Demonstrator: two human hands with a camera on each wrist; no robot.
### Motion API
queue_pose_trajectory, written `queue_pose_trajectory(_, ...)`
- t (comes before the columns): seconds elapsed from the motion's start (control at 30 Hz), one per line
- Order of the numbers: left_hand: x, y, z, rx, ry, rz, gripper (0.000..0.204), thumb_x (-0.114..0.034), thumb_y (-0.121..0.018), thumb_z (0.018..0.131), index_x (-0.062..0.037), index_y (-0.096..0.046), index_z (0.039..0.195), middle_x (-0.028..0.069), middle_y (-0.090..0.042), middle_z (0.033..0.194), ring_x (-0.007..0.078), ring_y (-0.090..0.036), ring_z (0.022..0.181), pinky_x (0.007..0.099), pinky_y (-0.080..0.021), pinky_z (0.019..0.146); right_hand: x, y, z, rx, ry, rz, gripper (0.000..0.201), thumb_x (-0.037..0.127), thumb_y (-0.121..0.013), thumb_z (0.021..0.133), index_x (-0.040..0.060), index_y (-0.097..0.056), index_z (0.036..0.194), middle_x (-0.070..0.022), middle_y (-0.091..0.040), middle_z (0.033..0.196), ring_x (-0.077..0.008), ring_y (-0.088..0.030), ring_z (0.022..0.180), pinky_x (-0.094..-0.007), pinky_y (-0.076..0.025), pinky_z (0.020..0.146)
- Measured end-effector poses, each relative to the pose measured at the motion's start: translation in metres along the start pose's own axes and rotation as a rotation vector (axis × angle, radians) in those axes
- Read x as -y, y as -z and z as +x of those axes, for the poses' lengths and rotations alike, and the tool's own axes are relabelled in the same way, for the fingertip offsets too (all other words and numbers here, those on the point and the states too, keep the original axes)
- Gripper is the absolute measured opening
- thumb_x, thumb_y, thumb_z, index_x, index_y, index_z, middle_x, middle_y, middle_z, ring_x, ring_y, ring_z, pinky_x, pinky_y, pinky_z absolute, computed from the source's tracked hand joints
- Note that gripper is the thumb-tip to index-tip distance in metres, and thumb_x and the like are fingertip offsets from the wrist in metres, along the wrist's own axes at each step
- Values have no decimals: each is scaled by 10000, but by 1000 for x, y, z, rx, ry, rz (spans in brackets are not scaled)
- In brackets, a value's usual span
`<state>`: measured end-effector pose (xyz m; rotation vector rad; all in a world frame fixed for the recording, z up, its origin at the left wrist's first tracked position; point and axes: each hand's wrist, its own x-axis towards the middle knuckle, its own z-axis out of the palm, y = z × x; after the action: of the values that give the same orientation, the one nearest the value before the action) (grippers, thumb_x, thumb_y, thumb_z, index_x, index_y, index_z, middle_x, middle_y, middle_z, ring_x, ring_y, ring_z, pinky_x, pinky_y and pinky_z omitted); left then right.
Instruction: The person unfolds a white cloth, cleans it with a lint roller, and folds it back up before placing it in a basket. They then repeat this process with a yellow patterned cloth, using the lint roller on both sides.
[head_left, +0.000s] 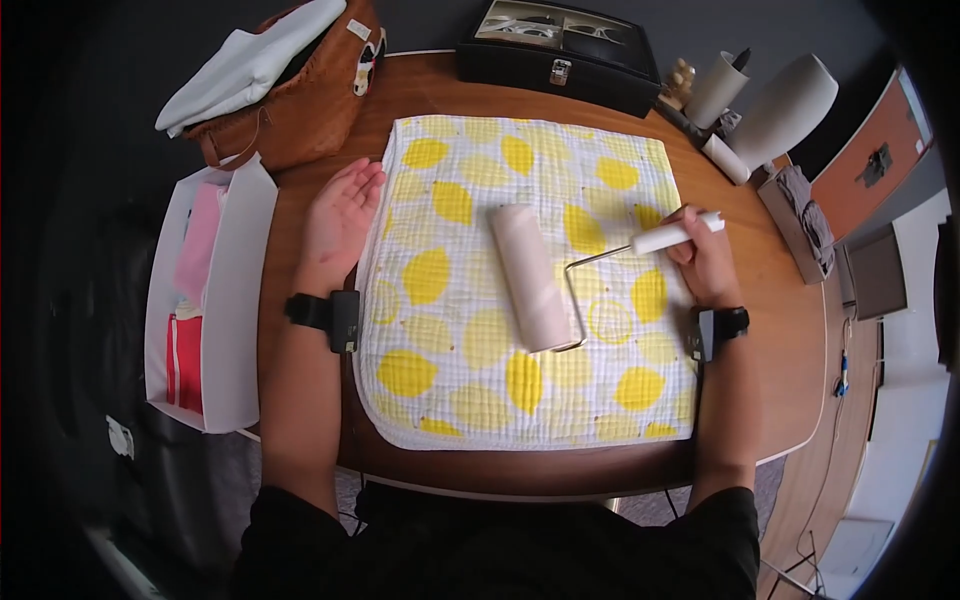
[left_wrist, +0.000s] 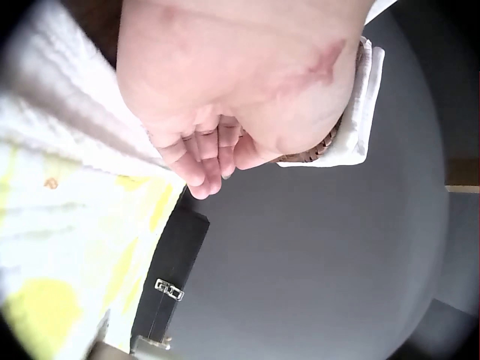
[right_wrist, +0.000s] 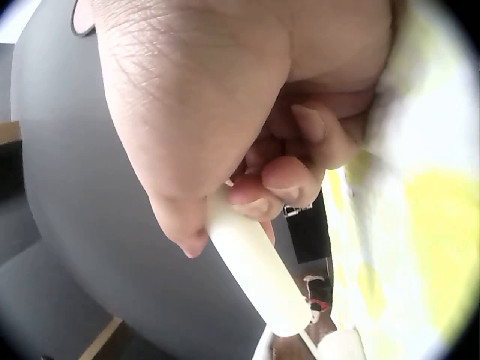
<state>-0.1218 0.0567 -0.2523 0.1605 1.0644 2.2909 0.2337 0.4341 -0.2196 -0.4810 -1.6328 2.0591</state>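
A quilted white cloth with yellow lemon prints [head_left: 455, 325] lies spread flat over the wooden table. Across its middle is a lint roller [head_left: 532, 280], its pale cylinder over the lemons and its bent wire leading right to a white handle [right_wrist: 255, 266]. My right hand [head_left: 705, 262] grips that handle, thumb and curled fingers around it, at the cloth's right edge. At the upper left edge of the cloth, my left hand [head_left: 343, 215] is palm up with relaxed fingers and holds nothing. The left wrist view shows the same hand [left_wrist: 217, 112] beside the cloth.
To the left, a white bin [head_left: 225, 330] holds pink and red fabric; a brown bag [head_left: 290, 115] with a white folded cloth stands behind it. A black glasses case [head_left: 560, 72] sits at the back. Right of it are a white cup [head_left: 717, 92] and a box of grey cloth [head_left: 795, 235].
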Motion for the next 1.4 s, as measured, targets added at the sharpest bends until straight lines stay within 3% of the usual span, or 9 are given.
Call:
queue_pose_trajectory(0.2, -3, -1, -1, -37, 35, -51, 318, -104, -615, 1080, 68, -615, 1347, 176, -650, 1350, 268, -644, 1257, 348, -535, 1112, 15, 104, 6, -649, 157, 180, 238, 300, -705, 1067, 132, -609, 927, 70, -500, 708, -42, -419, 537, -227, -327, 487)
queue_pose_trajectory(0.3, -3, 2, 0, -37, 45, -82, 303, -105, -624, 1080, 64, -617, 1332, 170, -647, 1339, 262, -641, 1245, 347, -537, 1106, 25, 138, -6, -752, 243, 254, 227, 293, -748, 1041, 138, -610, 950, 67, -499, 690, -44, -458, 526, -222, -372, 479)
queue_pose_trajectory(0.43, -3, 8, 4, -16, 58, -112, 281, -104, -640, 1080, 57, -616, 1309, 158, -644, 1312, 258, -636, 1231, 347, -539, 1096, 10, 143, -12, -499, 180, 187, 229, 298, -730, 1054, 134, -606, 952, 57, -516, 709, -29, -470, 533, -218, -386, 477)
queue_pose_trajectory(0.5, -3, 5, 2, -17, 63, -127, 273, -84, -651, 1074, 54, -613, 1306, 153, -640, 1301, 258, -634, 1226, 346, -539, 1088, 7, 105, -8, -183, 164, 68, 174, 233, -689, 1077, 108, -618, 980, 50, -497, 680, -63, -488, 550, -233, -351, 497)
queue_pose_trajectory(0.67, -5, 6, 2, -22, 71, -128, 257, -61, -650, 1072, 43, -611, 1304, 142, -637, 1296, 244, -638, 1208, 338, -554, 1070, 11, 35, -6, 90, -117, -386, 188, 235, -810, 1011, 53, -765, 1006, 34, -607, 709, -43, -503, 616, -226, -372, 561)
queue_pose_trajectory(0.87, -6, 14, 6, 16, 79, -117, 240, -76, -650, 1077, 25, -617, 1293, 125, -644, 1283, 215, -653, 1172, 326, -574, 1030, 8, 101, 0, -320, 68, -22, 172, 183, -726, 1045, 20, -741, 1095, 24, -607, 756, -48, -475, 594, -229, -385, 549)
queue_pose_trajectory(1.07, -6, 7, 3, -18, 65, -94, 241, -81, -657, 1074, 25, -626, 1288, 122, -660, 1263, 208, -662, 1155, 322, -579, 1018, 27, 187, -8, -867, 259, 209, 188, 237, -728, 1036, 146, -622, 910, 54, -485, 709, -54, -505, 575, -249, -413, 495)
queue_pose_trajectory(1.23, -6, 4, 3, -39, 67, -86, 235, -82, -658, 1075, 24, -628, 1282, 120, -659, 1261, 209, -664, 1151, 317, -581, 1017, 26, 158, -9, -785, 200, -144, 202, 278, -674, 1072, 112, -672, 956, 50, -508, 768, -54, -489, 629, -244, -410, 553)
queue_pose_trajectory(1.4, -8, 1, 2, -31, 77, -76, 231, -86, -660, 1078, 23, -634, 1280, 115, -657, 1252, 206, -659, 1152, 314, -576, 1023, 27, 83, -5, -244, -80, -282, 165, 230, -746, 1054, 66, -758, 1044, 28, -684, 885, -45, -545, 676, -212, -440, 606)
